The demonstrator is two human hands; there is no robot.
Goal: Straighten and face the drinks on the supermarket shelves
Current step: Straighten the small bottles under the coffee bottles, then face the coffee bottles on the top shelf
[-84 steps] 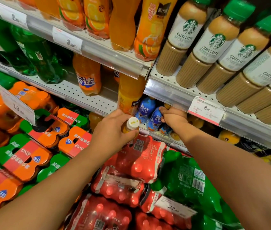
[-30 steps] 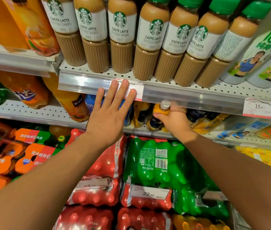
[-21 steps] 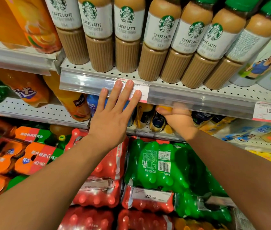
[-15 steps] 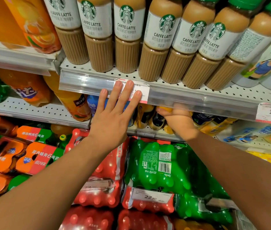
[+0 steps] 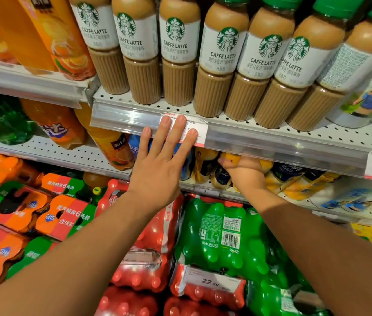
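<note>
Left hand (image 5: 157,165) flat, fingers straight, fingertips on the price tag (image 5: 200,133) of the shelf rail (image 5: 271,142) beneath the caffe latte bottles (image 5: 221,71). Right hand (image 5: 245,169) curled round a small yellow bottle (image 5: 231,157) under that shelf. Below, green Sprite pack (image 5: 221,236) beside red cola packs (image 5: 153,247).

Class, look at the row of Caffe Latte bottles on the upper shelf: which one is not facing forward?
The rightmost latte bottle. It shows small printed text instead of the logo and "CAFFE LATTE" name that the other six show.
</note>
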